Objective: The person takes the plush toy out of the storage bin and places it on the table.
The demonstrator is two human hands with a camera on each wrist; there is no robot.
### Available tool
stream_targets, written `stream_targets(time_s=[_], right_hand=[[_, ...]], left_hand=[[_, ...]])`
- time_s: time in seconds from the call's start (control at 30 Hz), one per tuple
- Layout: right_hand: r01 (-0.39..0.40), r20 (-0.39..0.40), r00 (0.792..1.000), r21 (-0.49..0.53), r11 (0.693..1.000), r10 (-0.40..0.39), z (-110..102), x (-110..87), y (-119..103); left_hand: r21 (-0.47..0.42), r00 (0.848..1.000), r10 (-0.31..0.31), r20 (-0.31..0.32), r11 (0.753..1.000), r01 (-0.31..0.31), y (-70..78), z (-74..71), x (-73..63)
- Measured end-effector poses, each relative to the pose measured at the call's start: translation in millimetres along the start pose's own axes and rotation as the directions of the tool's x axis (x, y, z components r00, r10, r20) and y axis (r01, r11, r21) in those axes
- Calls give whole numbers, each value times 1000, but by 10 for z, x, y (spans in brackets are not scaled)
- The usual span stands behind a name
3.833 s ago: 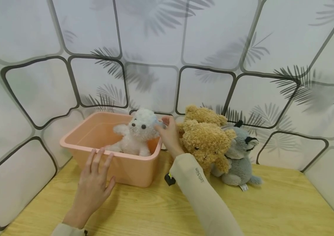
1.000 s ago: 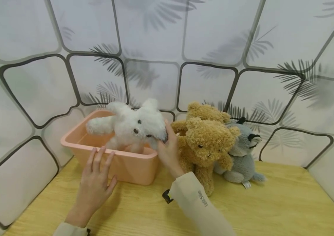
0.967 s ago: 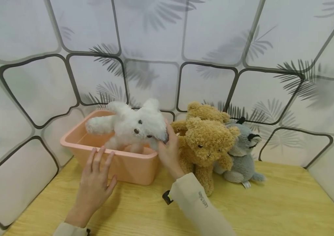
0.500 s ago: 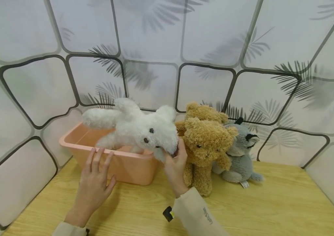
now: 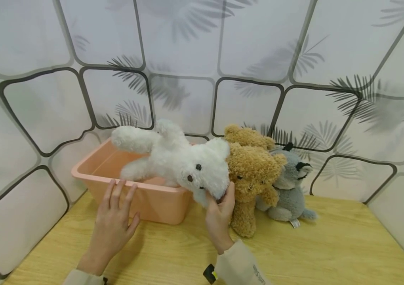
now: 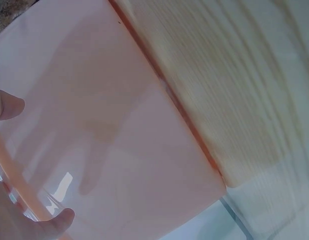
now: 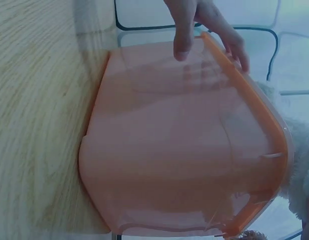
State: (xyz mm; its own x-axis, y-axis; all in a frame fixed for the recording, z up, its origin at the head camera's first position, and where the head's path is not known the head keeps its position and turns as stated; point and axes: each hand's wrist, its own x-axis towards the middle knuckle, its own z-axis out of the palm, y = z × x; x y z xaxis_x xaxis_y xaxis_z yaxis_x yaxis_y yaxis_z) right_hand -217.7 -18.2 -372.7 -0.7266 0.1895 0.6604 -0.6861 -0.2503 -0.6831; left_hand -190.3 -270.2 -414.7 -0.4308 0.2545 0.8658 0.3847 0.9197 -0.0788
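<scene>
My right hand (image 5: pixel 220 215) holds a white plush animal (image 5: pixel 173 160) by its head, thumb in front. The toy lies tilted on its side across the pink plastic bin (image 5: pixel 159 204), head past the bin's right end, one leg raised to the left. It has dark eyes and a dark nose; its hind part is partly inside the bin. My left hand (image 5: pixel 113 221) rests its fingertips on the bin's front rim, thumb apart from the fingers. In the right wrist view, white fur (image 7: pixel 299 165) shows beside the bin's rim (image 7: pixel 257 107).
Two brown teddy bears, one front (image 5: pixel 253 174) and one behind (image 5: pixel 246 136), stand right of the bin. A grey plush animal (image 5: pixel 289 198) with black-tipped ears sits beside them. A patterned wall covering (image 5: pixel 184 47) rises behind the wooden table (image 5: pixel 334 245).
The white plush animal sat lower in the bin earlier; my right hand has pulled its head up, then right and towards me over the rim. My left hand has stayed on the rim.
</scene>
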Motion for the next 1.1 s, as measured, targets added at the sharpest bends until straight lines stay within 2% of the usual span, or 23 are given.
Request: stream_targets(time_s=[0.27,0.47,0.53,0.67,0.8,0.87,1.1], right_hand=[[24,91,996,-68,997,-18,-187,-134,-18],[68,205,978,-193,979,-28,-342,-153,-44],[50,244,970,-213,976,4,-385,-158,-53],[-38,282,954,-232,972,104,-441,-208,-57],[-101,233,959,-253,962,162,-458,-265,-39],[-137,201,962,-233,963,185,-455,-274,-42],[-270,144,952,-27,962,271,-460,-283,-97]], left_hand=[[7,1000,-3,-2,1000,3,1,-1,-22],[2,1000,-2,1,1000,2,-4,0,-19],[3,1000,1,4,1000,-1,-7,-9,-14],[10,1000,5,11,1000,-5,-14,-29,-3],[11,1000,2,25,1000,-2,-5,-35,1],[8,999,0,33,1000,-1,4,-34,-2],[2,999,-5,43,1000,5,32,-17,-5]])
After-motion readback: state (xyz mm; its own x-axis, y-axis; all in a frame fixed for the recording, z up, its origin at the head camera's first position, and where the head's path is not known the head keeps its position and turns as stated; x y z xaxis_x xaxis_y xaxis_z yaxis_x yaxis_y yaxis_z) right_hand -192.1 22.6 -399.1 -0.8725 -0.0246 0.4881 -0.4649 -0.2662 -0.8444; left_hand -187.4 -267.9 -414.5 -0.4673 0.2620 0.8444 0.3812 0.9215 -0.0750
